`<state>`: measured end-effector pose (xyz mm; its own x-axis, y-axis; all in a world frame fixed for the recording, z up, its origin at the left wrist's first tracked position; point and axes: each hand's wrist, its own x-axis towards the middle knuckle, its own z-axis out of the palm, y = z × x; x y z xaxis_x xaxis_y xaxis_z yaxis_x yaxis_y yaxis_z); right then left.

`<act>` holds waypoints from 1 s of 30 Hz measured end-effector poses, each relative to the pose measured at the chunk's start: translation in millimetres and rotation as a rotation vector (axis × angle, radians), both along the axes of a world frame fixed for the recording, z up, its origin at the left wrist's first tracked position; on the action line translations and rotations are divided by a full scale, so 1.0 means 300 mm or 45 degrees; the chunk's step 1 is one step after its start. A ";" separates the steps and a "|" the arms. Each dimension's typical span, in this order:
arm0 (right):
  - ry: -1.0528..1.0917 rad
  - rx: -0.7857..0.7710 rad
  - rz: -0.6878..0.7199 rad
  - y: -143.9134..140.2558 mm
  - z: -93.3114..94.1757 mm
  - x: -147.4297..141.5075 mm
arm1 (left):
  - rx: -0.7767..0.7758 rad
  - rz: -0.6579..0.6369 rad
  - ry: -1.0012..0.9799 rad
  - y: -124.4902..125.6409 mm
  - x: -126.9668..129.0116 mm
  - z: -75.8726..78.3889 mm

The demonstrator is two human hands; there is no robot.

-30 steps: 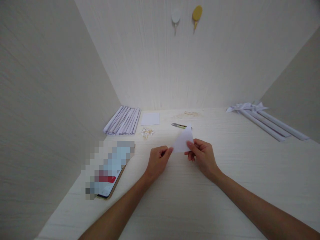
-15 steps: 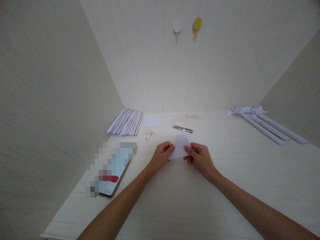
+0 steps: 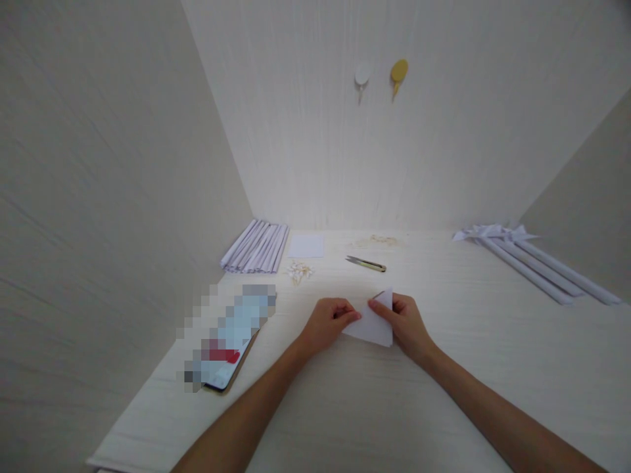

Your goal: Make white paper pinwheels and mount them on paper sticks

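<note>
A folded piece of white paper [image 3: 373,327], roughly triangular, is held between my hands above the table's middle. My left hand [image 3: 329,322] is closed at the paper's left edge, its thumb and index finger pinching there. My right hand [image 3: 407,322] grips the right part, with the thumb on the front and the other fingers behind. Just beyond the hands lie thread snips [image 3: 365,264] with a yellowish handle. To their left are a small heap of white-and-yellow bits [image 3: 300,270] and a flat white paper sheet [image 3: 306,246].
A row of rolled white paper tubes [image 3: 256,246] lies at the back left. In front of it is a phone [image 3: 236,341], partly blurred out. More paper tubes with folded paper tops [image 3: 537,263] lie at the back right. Two hooks [image 3: 399,71] hang on the back wall.
The folded paper has turned, its point swinging from straight up toward the upper right. Both hands have shifted with it, the right one now further behind the paper. The whole view has tilted slightly.
</note>
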<state>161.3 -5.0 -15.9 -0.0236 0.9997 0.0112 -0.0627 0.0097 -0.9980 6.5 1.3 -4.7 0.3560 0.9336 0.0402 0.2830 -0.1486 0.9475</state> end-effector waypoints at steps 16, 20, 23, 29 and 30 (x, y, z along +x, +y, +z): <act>0.549 0.124 -0.635 0.052 0.041 0.074 | -0.134 0.068 -0.183 -0.001 -0.045 -0.003; 0.329 0.056 -0.090 0.032 0.025 0.038 | -0.130 0.091 -0.200 0.008 -0.037 0.001; 0.186 -0.002 0.151 0.011 0.013 0.008 | -0.035 0.027 -0.076 0.008 -0.027 -0.003; 0.350 -0.100 -0.127 0.024 0.020 0.019 | -0.024 0.016 -0.003 0.003 -0.020 -0.015; 0.387 -0.103 -0.184 0.028 0.022 0.023 | -0.028 0.036 -0.013 0.003 -0.020 -0.015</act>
<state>168.1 3.5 -9.4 0.1102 0.9904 -0.0836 -0.3608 -0.0385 -0.9318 0.4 2.1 -9.3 0.3290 0.9441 0.0226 0.2773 -0.1194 0.9533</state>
